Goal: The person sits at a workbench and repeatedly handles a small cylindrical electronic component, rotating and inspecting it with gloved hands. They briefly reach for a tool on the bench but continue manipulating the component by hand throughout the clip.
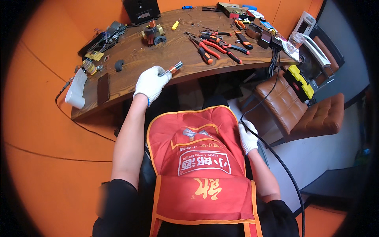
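Observation:
My left hand, in a white knit glove, is closed around a short rod-shaped tool with a silvery end and an orange-red middle. It holds the tool at the table's near edge; its exact kind is not clear. My right hand, also gloved in white, is low beside the red apron. A black cable crosses in front of it, and its fingers are mostly hidden. On the wooden table, several pliers with red, orange and black handles lie beyond my left hand.
A copper-coloured part with a clamp stands left of a yellow-handled screwdriver. A dark phone-like slab and a paper roll occupy the left end. Brown padded chairs and a yellow-black toolbox are at right.

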The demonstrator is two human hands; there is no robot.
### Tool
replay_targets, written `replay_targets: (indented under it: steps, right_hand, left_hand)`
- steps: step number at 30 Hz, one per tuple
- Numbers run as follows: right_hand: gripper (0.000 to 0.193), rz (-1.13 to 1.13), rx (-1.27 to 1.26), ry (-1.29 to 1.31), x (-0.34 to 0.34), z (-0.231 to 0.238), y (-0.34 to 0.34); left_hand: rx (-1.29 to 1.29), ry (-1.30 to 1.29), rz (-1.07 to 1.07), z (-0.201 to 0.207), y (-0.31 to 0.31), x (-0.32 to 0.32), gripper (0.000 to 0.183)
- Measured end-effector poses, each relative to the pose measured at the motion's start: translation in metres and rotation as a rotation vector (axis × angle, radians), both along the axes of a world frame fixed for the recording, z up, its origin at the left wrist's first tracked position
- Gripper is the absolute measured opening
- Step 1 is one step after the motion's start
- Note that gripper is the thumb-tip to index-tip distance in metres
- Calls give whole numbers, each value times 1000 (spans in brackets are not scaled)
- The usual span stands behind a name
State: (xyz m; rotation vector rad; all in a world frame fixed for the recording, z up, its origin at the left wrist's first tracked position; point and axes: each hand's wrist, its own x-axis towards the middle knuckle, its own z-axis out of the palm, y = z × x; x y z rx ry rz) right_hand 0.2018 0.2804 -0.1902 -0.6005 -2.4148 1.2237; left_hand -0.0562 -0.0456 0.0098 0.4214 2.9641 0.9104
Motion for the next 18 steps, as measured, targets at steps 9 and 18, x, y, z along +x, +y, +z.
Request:
replay_targets:
  steps: [9, 18]
  right_hand:
    - [42, 540, 60, 170, -11, 97, -74]
    - [33, 670, -642, 177, -45, 118, -111]
  left_hand:
    - [597, -125, -121, -36, -24, 132, 24]
    - [514, -52, -212, -38, -11, 180, 19]
